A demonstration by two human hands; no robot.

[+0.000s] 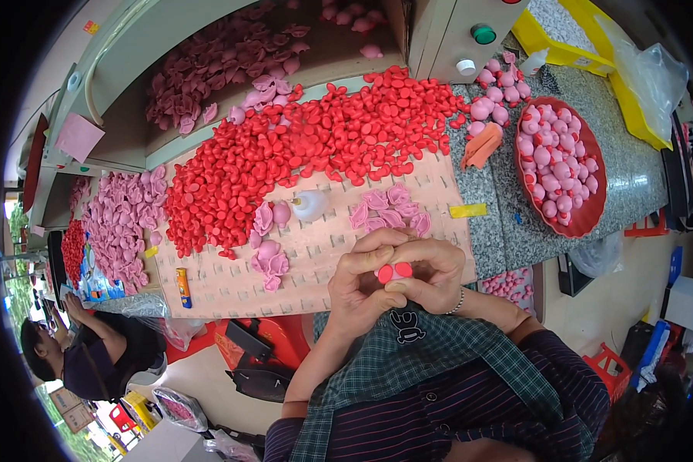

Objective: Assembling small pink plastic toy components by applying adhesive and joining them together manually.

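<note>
One red-and-pink piece (394, 272) | between left hand (356, 282) and right hand (437, 271) | both pinching it

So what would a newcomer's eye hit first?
Probably the sprawling heap of small red pieces across the pale pink work surface. Next, at the right, a fluted red bowl full of round pink pieces. At front, the left hand and right hand hold two small red ovals.

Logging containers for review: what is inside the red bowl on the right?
Round pink pieces, some partly red, fill much of the red bowl. The heap hides whatever lies beneath.
</note>
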